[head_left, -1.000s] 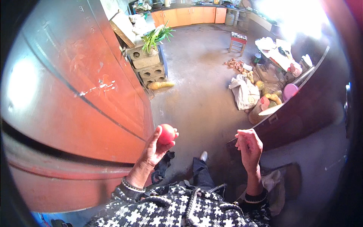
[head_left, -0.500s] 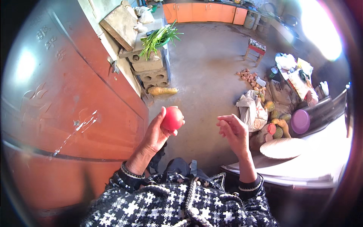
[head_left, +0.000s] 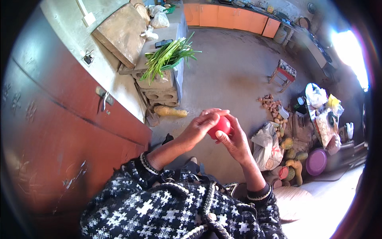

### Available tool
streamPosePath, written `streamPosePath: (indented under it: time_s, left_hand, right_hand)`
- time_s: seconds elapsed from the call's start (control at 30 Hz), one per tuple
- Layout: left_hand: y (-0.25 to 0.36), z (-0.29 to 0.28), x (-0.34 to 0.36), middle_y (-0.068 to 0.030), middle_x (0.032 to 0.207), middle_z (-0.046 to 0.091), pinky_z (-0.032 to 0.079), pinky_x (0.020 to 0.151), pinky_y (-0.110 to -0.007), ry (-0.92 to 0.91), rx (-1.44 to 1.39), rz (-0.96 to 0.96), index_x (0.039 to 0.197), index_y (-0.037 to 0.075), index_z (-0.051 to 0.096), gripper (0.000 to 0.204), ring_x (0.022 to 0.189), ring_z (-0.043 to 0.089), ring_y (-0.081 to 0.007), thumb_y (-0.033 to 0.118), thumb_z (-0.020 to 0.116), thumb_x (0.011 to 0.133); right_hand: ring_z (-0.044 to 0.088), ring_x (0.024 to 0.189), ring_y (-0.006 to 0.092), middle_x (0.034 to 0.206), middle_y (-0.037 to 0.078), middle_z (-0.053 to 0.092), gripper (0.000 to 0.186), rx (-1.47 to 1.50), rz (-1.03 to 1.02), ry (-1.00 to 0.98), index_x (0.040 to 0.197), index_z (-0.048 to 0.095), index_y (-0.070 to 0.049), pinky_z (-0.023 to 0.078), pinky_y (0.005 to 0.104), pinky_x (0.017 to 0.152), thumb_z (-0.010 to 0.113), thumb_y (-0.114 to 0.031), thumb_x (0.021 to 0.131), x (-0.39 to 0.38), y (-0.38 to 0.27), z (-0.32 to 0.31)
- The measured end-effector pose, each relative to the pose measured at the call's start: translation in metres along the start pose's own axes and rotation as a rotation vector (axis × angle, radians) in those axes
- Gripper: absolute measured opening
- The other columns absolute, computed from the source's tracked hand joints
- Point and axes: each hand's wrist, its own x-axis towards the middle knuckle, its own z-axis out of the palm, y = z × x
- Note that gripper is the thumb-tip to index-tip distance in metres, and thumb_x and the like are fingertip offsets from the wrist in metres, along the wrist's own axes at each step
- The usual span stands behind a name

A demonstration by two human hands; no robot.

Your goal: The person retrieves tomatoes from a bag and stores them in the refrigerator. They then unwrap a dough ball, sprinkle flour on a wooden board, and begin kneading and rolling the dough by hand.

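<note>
Partly hidden under the fingers: a red ball (head_left: 224, 126), with its far side out of sight. Held in the air before the patterned jacket (head_left: 171, 211), between both hands. Clamped by the right hand (head_left: 238, 146) from the right side, with thumb in front; touched by the left hand (head_left: 199, 126) on the top and left, with firmness of this second hold impossible to tell. Washed out by glare at the lower right; too small for naming on the far counter. Smooth and round in shape, evenly red, with a pale shine. On the floor at the right, a crumpled white sack (head_left: 263, 149) with contents hidden; near it, a red-lidded jar (head_left: 283, 173), also with unclear contents. At the upper left, a white plastic bag (head_left: 160, 20), filled with something not recognisable, beyond leafy greens (head_left: 165, 59).
</note>
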Motion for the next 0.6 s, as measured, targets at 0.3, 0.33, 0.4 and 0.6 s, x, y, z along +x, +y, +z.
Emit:
streamPosePath:
  time_s: [0.3,0.33,0.4,0.6]
  left_hand:
    - [-0.038,-0.024,0.184,-0.0076,0.134,0.053,0.049,0.097,-0.035,-0.146,-0.299,-0.244,0.132,0.005,0.055,0.040,0.124,0.051,-0.0178,0.032,0.045,0.105]
    - [-0.048,-0.030,0.206,-0.0080,0.132,0.055,0.051,0.094,-0.035,-0.130,-0.300,-0.213,0.131,0.005,0.055,0.040,0.122,0.053,-0.0177,0.033,0.046,0.104]
    - [-0.072,-0.044,0.249,-0.0075,0.113,0.064,0.054,0.085,-0.035,0.055,-0.395,-0.282,0.114,0.006,0.061,0.031,0.109,0.061,-0.0177,0.033,0.051,0.102]
    - [-0.107,-0.092,0.352,-0.0087,0.098,0.068,0.054,0.084,-0.033,0.257,-0.516,-0.376,0.097,0.008,0.062,0.038,0.101,0.065,-0.0187,0.044,0.050,0.101]
  right_hand:
    - [0.063,0.094,0.0185,0.111,0.013,0.060,0.055,0.192,0.049,0.178,0.129,0.050,0.003,0.058,0.0302,0.072,0.074,-0.024,0.087,0.133,0.013,-0.117]
    - [0.063,0.094,0.0193,0.110,0.013,0.060,0.055,0.123,0.065,0.200,0.127,0.051,0.003,0.058,0.0301,0.071,0.074,-0.028,0.087,0.151,0.012,-0.136]
    - [0.063,0.094,0.0201,0.109,0.012,0.061,0.055,0.152,0.077,0.233,0.125,0.053,0.003,0.058,0.0300,0.070,0.074,-0.031,0.087,0.183,0.013,-0.170]
    - [0.062,0.100,0.0220,0.111,0.012,0.059,0.058,0.104,0.069,0.140,0.125,0.053,0.000,0.059,0.0332,0.073,0.077,-0.033,0.083,0.298,0.003,-0.256]
